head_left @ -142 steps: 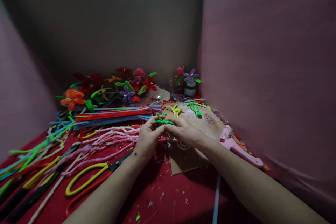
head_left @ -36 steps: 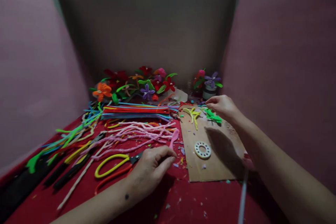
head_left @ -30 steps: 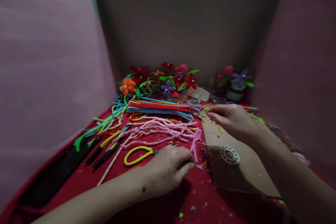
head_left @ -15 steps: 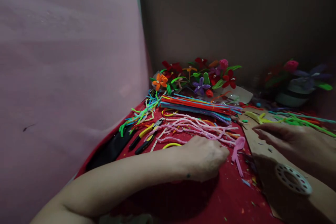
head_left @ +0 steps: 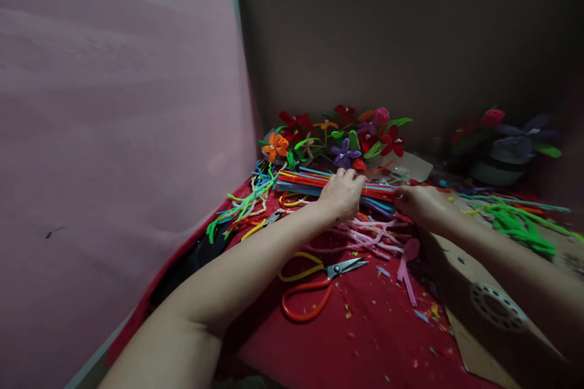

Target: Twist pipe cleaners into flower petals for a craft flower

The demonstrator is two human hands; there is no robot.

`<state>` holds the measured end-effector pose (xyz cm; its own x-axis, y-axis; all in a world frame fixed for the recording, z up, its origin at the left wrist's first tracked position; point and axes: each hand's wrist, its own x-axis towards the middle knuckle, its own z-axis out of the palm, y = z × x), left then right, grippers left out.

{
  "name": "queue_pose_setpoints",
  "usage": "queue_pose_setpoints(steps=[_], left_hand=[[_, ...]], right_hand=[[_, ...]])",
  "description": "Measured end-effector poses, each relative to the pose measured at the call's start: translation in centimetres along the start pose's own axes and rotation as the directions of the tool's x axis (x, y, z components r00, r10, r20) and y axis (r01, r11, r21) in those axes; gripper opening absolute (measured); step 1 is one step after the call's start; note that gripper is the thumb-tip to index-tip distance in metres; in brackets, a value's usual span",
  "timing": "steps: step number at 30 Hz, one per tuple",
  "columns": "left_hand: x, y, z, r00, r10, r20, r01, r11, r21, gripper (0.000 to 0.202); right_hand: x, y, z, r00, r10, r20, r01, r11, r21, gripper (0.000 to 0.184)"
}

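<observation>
A flat bundle of straight multicoloured pipe cleaners (head_left: pixel 305 181) lies across the far part of the red table. My left hand (head_left: pixel 341 194) rests on its middle with fingers curled over the strands. My right hand (head_left: pixel 422 205) is at the bundle's right end, fingers bent around the tips. Pink pipe cleaners (head_left: pixel 365 234) lie tangled just in front of both hands. Scissors (head_left: pixel 319 282) with yellow and orange handles lie nearer me, untouched.
Finished pipe-cleaner flowers (head_left: pixel 342 137) stand at the back; a small potted one (head_left: pixel 502 152) is at right. A cardboard sheet (head_left: pixel 460 273) carries a white ring (head_left: pixel 497 307) and green pieces (head_left: pixel 515 222). Pink walls enclose left and right. Pliers and loose strands (head_left: pixel 246 206) lie at left.
My left hand left the spot near the scissors and reached forward onto the bundle. My right hand moved from the cardboard to the bundle's right end. The view swung left.
</observation>
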<state>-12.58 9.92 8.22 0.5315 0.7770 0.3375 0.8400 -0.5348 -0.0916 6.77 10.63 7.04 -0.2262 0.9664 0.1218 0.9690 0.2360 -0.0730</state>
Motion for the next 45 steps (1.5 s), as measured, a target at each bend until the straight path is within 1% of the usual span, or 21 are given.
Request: queue_pose_setpoints(steps=[2, 3, 4, 7, 10, 13, 16, 19, 22, 25, 28, 30, 32, 33, 35, 37, 39, 42, 43, 44, 45], left_hand=[[0.8, -0.4, 0.9, 0.999, -0.035, -0.035, 0.035, 0.999, -0.003, 0.045], [1.0, -0.6, 1.3, 0.998, -0.048, -0.029, 0.047, 0.999, -0.01, 0.045], [1.2, -0.7, 1.7, 0.998, -0.063, -0.008, 0.063, 0.998, -0.019, 0.042], [1.3, -1.0, 2.7, 0.997, -0.073, 0.007, 0.074, 0.997, -0.039, 0.025], [1.1, -1.0, 3.1, 0.995, -0.099, -0.003, 0.099, 0.993, -0.066, 0.023], [1.0, -0.9, 3.1, 0.993, -0.121, -0.006, 0.12, 0.988, -0.093, 0.024], [1.2, -0.9, 2.9, 0.989, -0.15, 0.002, 0.149, 0.982, -0.118, 0.023], [1.5, -1.0, 2.7, 0.981, -0.193, -0.001, 0.191, 0.971, -0.146, 0.024], [1.6, -1.0, 2.9, 0.974, -0.224, -0.026, 0.216, 0.96, -0.177, 0.027], [1.3, -1.1, 2.9, 0.967, -0.248, -0.064, 0.231, 0.951, -0.206, 0.027], [0.9, -1.7, 2.3, 0.94, -0.305, -0.153, 0.252, 0.923, -0.289, 0.025], [0.8, -2.3, 1.7, 0.889, -0.385, -0.248, 0.254, 0.864, -0.435, 0.022], [0.8, -3.1, 1.0, 0.807, -0.506, -0.304, 0.236, 0.749, -0.619, 0.019], [0.9, -3.5, 0.6, 0.766, -0.568, -0.302, 0.22, 0.672, -0.707, 0.019], [1.1, -4.1, 0.2, 0.695, -0.677, -0.243, 0.175, 0.487, -0.855, 0.018], [1.2, -4.6, 0.1, 0.655, -0.738, -0.161, 0.126, 0.316, -0.94, 0.018], [1.2, -4.9, 0.2, 0.642, -0.759, -0.104, 0.098, 0.216, -0.971, 0.018], [1.1, -4.9, 0.1, 0.648, -0.758, -0.075, 0.099, 0.182, -0.978, 0.017], [1.0, -4.8, -0.2, 0.66, -0.748, -0.066, 0.111, 0.184, -0.977, 0.018], [0.8, -4.7, -0.5, 0.688, -0.724, -0.053, 0.13, 0.194, -0.972, 0.018], [0.7, -4.5, -0.9, 0.733, -0.68, -0.031, 0.159, 0.215, -0.964, 0.019]], right_hand=[[0.3, 0.1, 0.5, 1.0, 0.002, -0.027, -0.002, 1.0, 0.007, 0.027], [0.4, 0.2, 0.7, 0.999, -0.014, -0.046, 0.015, 1.0, 0.025, 0.027], [0.5, 0.3, 0.8, 0.998, -0.023, -0.061, 0.026, 0.998, 0.052, 0.028], [0.5, 0.4, 0.8, 0.998, 0.026, -0.061, -0.016, 0.987, 0.157, 0.027], [0.4, 0.3, 0.5, 0.997, 0.069, -0.041, -0.056, 0.966, 0.254, 0.024], [0.2, 0.2, 0.1, 0.991, 0.122, -0.062, -0.096, 0.944, 0.317, 0.023], [0.2, 0.1, -0.5, 0.978, 0.177, -0.107, -0.126, 0.919, 0.373, 0.027], [0.4, 0.1, -0.7, 0.973, 0.202, -0.111, -0.137, 0.895, 0.424, 0.029], [0.7, 0.2, -0.3, 0.98, 0.17, -0.105, -0.106, 0.889, 0.445, 0.029], [0.9, 0.1, 0.3, 0.989, 0.092, -0.119, -0.029, 0.893, 0.448, 0.026], [1.2, 0.0, 0.4, 0.992, 0.072, -0.107, -0.017, 0.893, 0.449, 0.021], [1.3, -0.1, 0.2, 0.993, 0.085, -0.076, -0.044, 0.9, 0.435, 0.018], [1.4, -0.2, 0.1, 0.996, 0.078, -0.043, -0.053, 0.91, 0.411, 0.016], [1.4, -0.2, 0.1, 0.997, 0.069, -0.031, -0.051, 0.915, 0.401, 0.015], [1.4, -0.3, 0.3, 0.998, 0.052, -0.017, -0.042, 0.921, 0.387, 0.013], [1.5, -0.4, 0.6, 0.999, 0.046, -0.015, -0.037, 0.924, 0.38, 0.013], [1.6, -0.3, 0.9, 0.999, 0.043, -0.019, -0.033, 0.926, 0.376, 0.014], [1.6, -0.3, 0.9, 0.998, 0.049, -0.034, -0.033, 0.933, 0.359, 0.015], [1.5, -0.3, 0.7, 0.997, 0.057, -0.051, -0.036, 0.942, 0.334, 0.016], [1.3, -0.3, 0.5, 0.995, 0.071, -0.076, -0.045, 0.954, 0.296, 0.017], [1.1, -0.4, 0.2, 0.99, 0.09, -0.112, -0.059, 0.966, 0.25, 0.019]])
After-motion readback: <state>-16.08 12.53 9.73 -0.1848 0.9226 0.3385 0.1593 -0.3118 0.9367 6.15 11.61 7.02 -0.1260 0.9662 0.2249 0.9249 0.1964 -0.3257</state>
